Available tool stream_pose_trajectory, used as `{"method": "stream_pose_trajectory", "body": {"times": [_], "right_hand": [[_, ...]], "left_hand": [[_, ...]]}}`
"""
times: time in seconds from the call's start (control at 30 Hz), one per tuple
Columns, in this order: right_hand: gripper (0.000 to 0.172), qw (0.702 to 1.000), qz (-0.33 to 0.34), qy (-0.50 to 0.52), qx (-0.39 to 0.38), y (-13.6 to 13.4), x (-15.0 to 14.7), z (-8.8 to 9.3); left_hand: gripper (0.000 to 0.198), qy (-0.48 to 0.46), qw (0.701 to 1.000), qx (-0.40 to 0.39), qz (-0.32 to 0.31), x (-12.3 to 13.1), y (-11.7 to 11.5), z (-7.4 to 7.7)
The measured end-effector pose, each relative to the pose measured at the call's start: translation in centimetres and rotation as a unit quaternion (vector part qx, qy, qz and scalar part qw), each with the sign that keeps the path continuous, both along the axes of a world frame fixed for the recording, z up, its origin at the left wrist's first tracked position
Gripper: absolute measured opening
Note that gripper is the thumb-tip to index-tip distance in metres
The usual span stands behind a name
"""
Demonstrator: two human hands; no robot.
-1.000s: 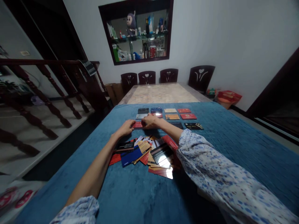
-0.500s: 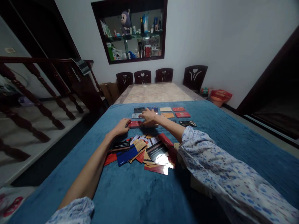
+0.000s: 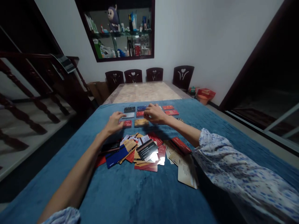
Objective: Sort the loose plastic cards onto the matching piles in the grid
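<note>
Cards [image 3: 146,150] — stacks in rows, loose heap [image 3: 137,152] remaining

Ordered, as judged: stacks [image 3: 140,114] in three rows beyond the heap, on blue cloth [image 3: 144,193]; red stack [image 3: 126,124] and gold stack [image 3: 141,123] among the nearest. Outstanding, as judged: the heap itself, plus loose cream cards [image 3: 186,172] to its right.

Left hand [image 3: 114,123]: beyond the heap, beside the red stack, thumb and fingers parted. Right hand [image 3: 155,114]: beyond the heap, over the rows, fingers curled — contents hidden, grip cannot be told.
</note>
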State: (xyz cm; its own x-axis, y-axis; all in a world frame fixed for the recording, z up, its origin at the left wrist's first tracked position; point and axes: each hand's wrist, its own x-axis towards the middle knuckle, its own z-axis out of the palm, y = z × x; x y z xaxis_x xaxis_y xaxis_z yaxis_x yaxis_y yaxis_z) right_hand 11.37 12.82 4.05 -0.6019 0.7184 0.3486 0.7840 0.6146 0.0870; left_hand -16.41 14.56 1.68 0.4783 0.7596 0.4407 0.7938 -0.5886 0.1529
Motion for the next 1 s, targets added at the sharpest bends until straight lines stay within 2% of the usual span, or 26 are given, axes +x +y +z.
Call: {"method": "stream_pose_trajectory", "body": {"times": [0.2,0.37,0.7,0.9,1.0], "right_hand": [[0.02,1.0,-0.005,-0.008,0.0,-1.8,3.3,-0.8],[0.024,1.0,-0.024,-0.01,-0.012,-3.6,6.1,-1.9],[0.018,1.0,-0.017,0.025,-0.001,-6.9,11.7,-4.8],[0.018,0.998,-0.01,0.054,0.013,-8.6,13.3,-6.0],[0.017,0.998,-0.01,0.062,0.012,-9.1,13.7,-6.6]], "left_hand": [[0.034,0.003,0.999,0.018,-0.044,2.5,-1.5,1.2],[0.033,0.015,0.997,0.006,-0.074,5.2,-3.1,1.4],[0.031,0.069,0.985,-0.033,-0.152,10.6,-6.1,-0.1],[0.028,0.094,0.974,-0.031,-0.202,13.6,-8.1,-0.6],[0.027,0.111,0.971,-0.043,-0.208,14.9,-9.1,-0.6]]}}
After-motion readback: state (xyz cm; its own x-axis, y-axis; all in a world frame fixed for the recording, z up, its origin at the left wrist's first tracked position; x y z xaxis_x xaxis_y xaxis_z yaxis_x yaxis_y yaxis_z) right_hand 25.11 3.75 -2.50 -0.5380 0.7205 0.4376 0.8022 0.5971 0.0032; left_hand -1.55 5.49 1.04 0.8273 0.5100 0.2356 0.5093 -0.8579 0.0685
